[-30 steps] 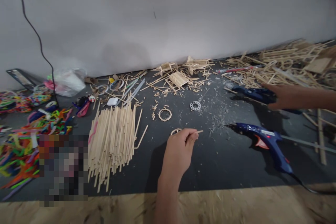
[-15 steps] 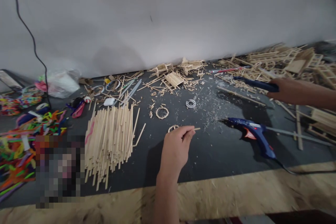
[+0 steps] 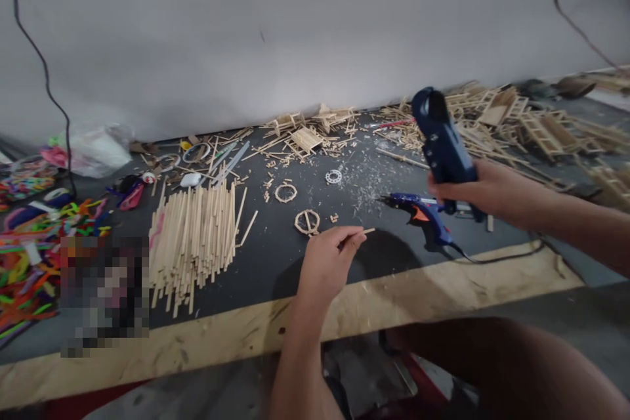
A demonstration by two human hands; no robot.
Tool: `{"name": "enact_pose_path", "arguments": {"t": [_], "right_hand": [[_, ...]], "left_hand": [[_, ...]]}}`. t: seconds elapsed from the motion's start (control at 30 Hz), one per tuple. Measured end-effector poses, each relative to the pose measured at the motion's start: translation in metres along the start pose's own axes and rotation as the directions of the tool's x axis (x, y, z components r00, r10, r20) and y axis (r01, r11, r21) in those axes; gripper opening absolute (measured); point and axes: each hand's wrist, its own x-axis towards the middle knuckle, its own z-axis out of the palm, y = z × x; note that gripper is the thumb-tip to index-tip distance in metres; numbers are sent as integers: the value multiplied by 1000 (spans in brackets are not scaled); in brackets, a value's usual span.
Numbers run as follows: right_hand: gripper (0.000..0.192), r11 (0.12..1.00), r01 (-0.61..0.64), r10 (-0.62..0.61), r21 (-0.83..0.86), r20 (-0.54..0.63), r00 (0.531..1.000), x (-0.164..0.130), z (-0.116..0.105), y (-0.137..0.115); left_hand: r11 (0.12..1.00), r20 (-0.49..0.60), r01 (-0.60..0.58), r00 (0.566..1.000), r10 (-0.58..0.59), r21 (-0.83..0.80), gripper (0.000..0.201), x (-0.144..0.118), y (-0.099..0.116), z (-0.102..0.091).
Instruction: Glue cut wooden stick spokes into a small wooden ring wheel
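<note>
My left hand (image 3: 329, 261) pinches a short thin wooden stick (image 3: 367, 231) above the black table mat (image 3: 275, 256), close to a small stick-built wheel (image 3: 307, 221). My right hand (image 3: 485, 191) grips a dark blue tool (image 3: 441, 143) held upright in the air, its top end pointing up. Below it a blue glue gun (image 3: 423, 211) with an orange trigger lies on the mat, its cord running right. A second small wooden ring (image 3: 286, 193) and a white toothed ring (image 3: 333, 176) lie farther back.
A big bundle of long wooden sticks (image 3: 194, 236) lies left of my left hand. Coloured pipe cleaners (image 3: 34, 243) cover the far left. Stick scraps and small stick models (image 3: 308, 134) line the wall; ladder-like frames (image 3: 541, 128) pile at right. The table's wooden edge (image 3: 236, 335) runs along the front.
My right hand lifted the dark blue tool off the stick pile at right and brought it up and toward the middle. The view tilted down; my left hand kept its stick.
</note>
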Motion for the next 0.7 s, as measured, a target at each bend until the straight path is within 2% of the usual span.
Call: {"name": "enact_pose_path", "arguments": {"t": [0.03,0.07,0.17,0.3,0.43,0.7], "right_hand": [[11,997,-15,14,-75,-21,1000,-7,8,0],[12,997,-27,27,-78,5,1000,-13,16,0],[20,998,-50,47,34,89,995,-29,37,3],[21,986,3,-14,167,64,998,-40,57,10],[17,937,25,-49,348,62,997,-42,68,14],[18,861,16,-33,508,26,999,-31,78,15]], "left_hand": [[1000,3,-1,1000,2,-18,28,-3,3,4],[999,3,-2,1000,2,-38,29,-5,6,8],[995,-28,5,1000,-8,-102,30,-10,13,21],[979,-76,22,996,-38,-202,32,-11,22,35],[949,-86,25,995,-55,-313,31,-7,27,43],[915,-156,28,983,-99,-403,29,5,30,45]]}}
